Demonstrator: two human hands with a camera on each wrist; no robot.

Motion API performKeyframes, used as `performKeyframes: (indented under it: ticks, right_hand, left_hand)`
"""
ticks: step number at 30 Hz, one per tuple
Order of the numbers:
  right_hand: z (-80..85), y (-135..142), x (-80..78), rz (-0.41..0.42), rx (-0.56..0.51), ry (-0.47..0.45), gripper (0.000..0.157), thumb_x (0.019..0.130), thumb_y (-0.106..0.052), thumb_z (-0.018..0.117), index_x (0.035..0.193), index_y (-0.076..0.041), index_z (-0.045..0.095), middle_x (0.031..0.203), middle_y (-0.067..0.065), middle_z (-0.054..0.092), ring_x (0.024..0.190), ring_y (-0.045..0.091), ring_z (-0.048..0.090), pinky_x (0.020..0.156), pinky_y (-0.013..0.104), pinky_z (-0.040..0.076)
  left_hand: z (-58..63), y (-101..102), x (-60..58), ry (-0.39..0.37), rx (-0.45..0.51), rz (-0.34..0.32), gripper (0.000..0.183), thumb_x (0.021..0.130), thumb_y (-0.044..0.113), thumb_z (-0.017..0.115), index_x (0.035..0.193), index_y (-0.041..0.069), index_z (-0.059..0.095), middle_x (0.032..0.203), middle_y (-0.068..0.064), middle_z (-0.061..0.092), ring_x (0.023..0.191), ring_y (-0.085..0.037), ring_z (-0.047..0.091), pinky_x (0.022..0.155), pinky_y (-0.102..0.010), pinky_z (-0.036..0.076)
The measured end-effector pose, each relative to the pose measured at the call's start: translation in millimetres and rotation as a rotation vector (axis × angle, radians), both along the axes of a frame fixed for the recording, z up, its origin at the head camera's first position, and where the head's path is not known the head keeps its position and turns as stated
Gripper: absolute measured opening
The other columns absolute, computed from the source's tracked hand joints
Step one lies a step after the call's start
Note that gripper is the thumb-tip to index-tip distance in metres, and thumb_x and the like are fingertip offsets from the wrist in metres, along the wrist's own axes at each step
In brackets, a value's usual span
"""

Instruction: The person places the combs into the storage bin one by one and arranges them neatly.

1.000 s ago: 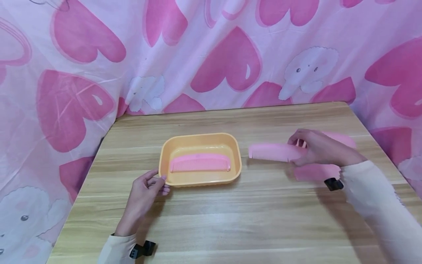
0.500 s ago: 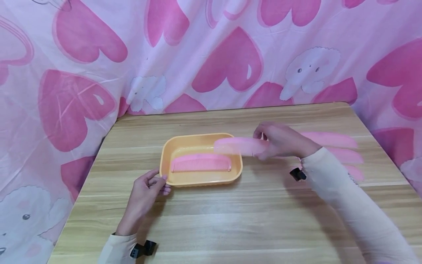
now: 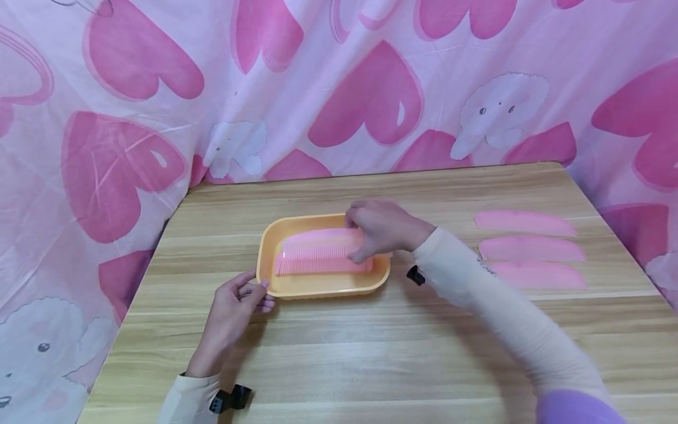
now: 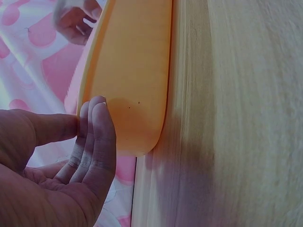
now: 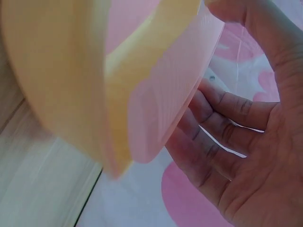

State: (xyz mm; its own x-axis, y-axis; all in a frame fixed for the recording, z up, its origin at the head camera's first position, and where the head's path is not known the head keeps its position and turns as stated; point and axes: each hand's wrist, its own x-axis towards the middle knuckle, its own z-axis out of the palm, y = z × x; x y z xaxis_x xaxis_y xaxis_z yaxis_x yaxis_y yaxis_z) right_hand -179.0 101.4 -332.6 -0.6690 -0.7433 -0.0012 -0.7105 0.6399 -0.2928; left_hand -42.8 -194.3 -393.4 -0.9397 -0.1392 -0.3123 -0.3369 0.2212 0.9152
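Observation:
My left hand (image 3: 228, 315) pinches the near left corner of a yellow-orange plastic basin (image 3: 312, 292). In the left wrist view its thumb lies at the rim and its fingers lie along the outer wall. My right hand (image 3: 389, 227) grips one end of a pink comb (image 3: 318, 238), thumb on the near side and fingers on the far side. This comb is over the inside of the basin, teeth toward me. It overlaps a second pink comb (image 3: 318, 268) lying in the basin, whose upper part is hidden. The right wrist view shows the held comb (image 5: 156, 118) beside the basin's rim.
Three more pink combs, a far one (image 3: 524, 223), a middle one (image 3: 532, 248) and a near one (image 3: 542, 275), lie in a column on the wooden table (image 3: 344, 365) at right. A pink heart-patterned curtain (image 3: 365, 100) hangs behind the table and at its sides.
My right hand has carried the comb leftward from the group at the right to over the basin. My left hand has stayed at the basin's corner.

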Motion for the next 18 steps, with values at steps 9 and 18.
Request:
performKeyframes:
  ticks: [9, 18]
  right_hand:
    - [-14.0, -37, -1.3, 0.006, 0.114, -0.062, 0.048, 0.073, -0.044, 0.087, 0.1, -0.008, 0.07, 0.097, 0.001, 0.062, 0.08, 0.018, 0.056, 0.066, 0.031, 0.053]
    - [-37.4, -45, -5.3, -0.014, 0.168, -0.04, 0.041, 0.071, -0.045, 0.086, 0.08, -0.013, 0.062, 0.08, -0.001, 0.056, 0.071, 0.017, 0.05, 0.055, 0.03, 0.04]
  left_hand:
    - [1.6, -1, 0.0, -0.024, -0.033, -0.003, 0.055, 0.104, 0.017, 0.061, 0.15, -0.004, 0.04, 0.098, -0.015, 0.073, 0.081, -0.017, 0.072, 0.075, -0.027, 0.064]
    - [1.3, 0, -0.8, -0.009, -0.021, -0.004, 0.052, 0.103, 0.014, 0.06, 0.149, -0.004, 0.042, 0.097, -0.015, 0.072, 0.081, -0.017, 0.072, 0.076, -0.028, 0.064]
